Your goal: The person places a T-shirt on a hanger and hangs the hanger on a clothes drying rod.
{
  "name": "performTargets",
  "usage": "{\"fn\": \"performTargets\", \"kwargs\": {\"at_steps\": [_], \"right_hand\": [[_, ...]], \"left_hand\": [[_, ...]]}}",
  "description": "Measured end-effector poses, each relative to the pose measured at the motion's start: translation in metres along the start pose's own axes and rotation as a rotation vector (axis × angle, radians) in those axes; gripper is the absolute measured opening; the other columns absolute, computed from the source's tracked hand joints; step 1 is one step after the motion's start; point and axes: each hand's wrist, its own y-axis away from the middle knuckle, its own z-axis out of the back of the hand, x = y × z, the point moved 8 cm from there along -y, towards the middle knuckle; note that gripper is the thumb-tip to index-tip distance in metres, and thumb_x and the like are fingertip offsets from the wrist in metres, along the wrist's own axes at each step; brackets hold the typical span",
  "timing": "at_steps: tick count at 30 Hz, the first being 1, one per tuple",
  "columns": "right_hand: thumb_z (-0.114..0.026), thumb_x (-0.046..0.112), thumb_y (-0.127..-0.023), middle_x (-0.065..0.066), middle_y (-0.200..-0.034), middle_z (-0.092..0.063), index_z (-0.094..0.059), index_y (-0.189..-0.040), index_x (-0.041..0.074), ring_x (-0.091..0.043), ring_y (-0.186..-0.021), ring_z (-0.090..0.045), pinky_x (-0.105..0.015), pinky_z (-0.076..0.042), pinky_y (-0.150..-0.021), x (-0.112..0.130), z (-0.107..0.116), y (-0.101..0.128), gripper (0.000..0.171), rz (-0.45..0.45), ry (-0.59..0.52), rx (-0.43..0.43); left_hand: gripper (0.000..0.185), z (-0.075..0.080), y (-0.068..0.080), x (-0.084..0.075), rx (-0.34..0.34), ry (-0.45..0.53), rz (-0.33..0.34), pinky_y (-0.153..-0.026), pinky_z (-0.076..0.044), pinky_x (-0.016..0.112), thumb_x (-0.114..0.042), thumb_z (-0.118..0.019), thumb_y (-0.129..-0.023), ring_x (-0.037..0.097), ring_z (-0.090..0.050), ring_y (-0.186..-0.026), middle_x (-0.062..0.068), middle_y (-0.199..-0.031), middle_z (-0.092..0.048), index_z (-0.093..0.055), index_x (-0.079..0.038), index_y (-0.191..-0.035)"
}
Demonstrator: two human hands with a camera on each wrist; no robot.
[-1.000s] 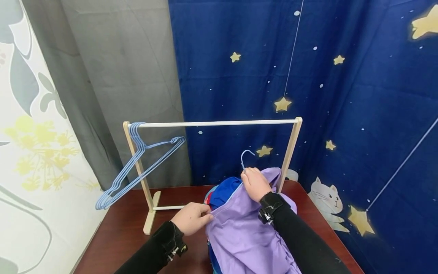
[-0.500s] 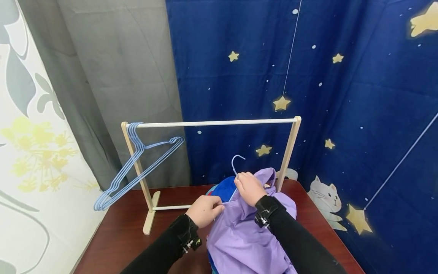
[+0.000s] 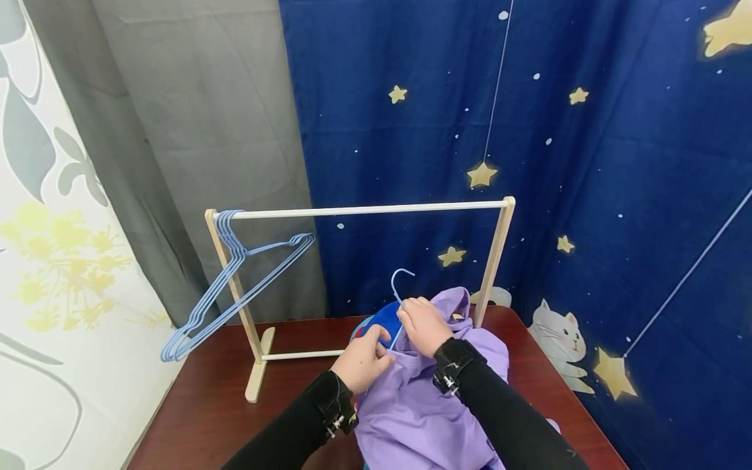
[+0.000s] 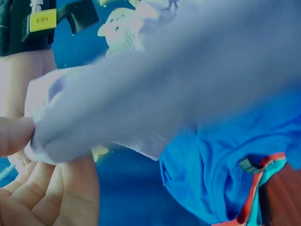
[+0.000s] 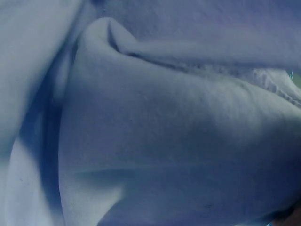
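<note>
A lilac garment (image 3: 411,405) lies bunched on the dark wooden table (image 3: 200,418), over a blue garment (image 3: 384,318). My right hand (image 3: 420,321) grips a light blue wire hanger (image 3: 399,287) at its neck, together with the lilac collar; the hook sticks up above the hand. My left hand (image 3: 364,360) pinches the lilac fabric's edge just left of it. In the left wrist view my fingers (image 4: 28,155) hold the lilac cloth (image 4: 141,103) above the blue garment (image 4: 221,169). The right wrist view shows only lilac cloth (image 5: 178,141).
A small wooden clothes rail (image 3: 358,210) stands at the back of the table, with several blue wire hangers (image 3: 229,287) hung at its left end. Curtains hang behind: grey, and dark blue with stars. The table's left part lies bare.
My left hand has moved right, up to the right hand at the collar. The right hand and hanger have shifted slightly left and down.
</note>
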Motion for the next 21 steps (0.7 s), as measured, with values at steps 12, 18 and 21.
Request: {"fn": "performTargets", "kwargs": {"at_steps": [12, 18, 21], "right_hand": [[-0.056, 0.013, -0.101, -0.002, -0.085, -0.058, -0.061, -0.088, 0.011, -0.028, -0.090, -0.057, -0.045, -0.045, -0.085, -0.017, 0.011, 0.001, 0.014, -0.084, -0.040, -0.035], [-0.053, 0.007, -0.098, -0.008, -0.111, -0.068, -0.070, -0.119, 0.007, -0.030, -0.110, -0.059, -0.050, -0.043, -0.098, -0.045, 0.019, 0.006, 0.028, -0.133, -0.214, -0.050], [-0.051, 0.003, -0.096, -0.013, -0.117, -0.068, -0.070, -0.123, 0.005, -0.036, -0.119, -0.056, -0.053, -0.037, -0.104, -0.062, 0.026, 0.008, 0.033, -0.128, -0.183, -0.079]], "left_hand": [[0.023, -0.007, 0.027, 0.005, 0.026, -0.167, 0.012, -0.052, -0.036, 0.028, -0.025, -0.066, -0.097, 0.008, -0.044, -0.055, -0.009, -0.063, -0.043, -0.050, -0.018, -0.081], [0.021, -0.013, 0.037, 0.009, -0.010, -0.176, 0.025, -0.054, -0.038, 0.029, -0.027, -0.060, -0.102, 0.008, -0.045, -0.057, -0.009, -0.068, -0.045, -0.048, -0.020, -0.085], [0.021, -0.014, 0.039, 0.010, -0.022, -0.176, 0.020, -0.054, -0.038, 0.029, -0.027, -0.059, -0.102, 0.008, -0.045, -0.058, -0.009, -0.068, -0.045, -0.048, -0.020, -0.085]]}}
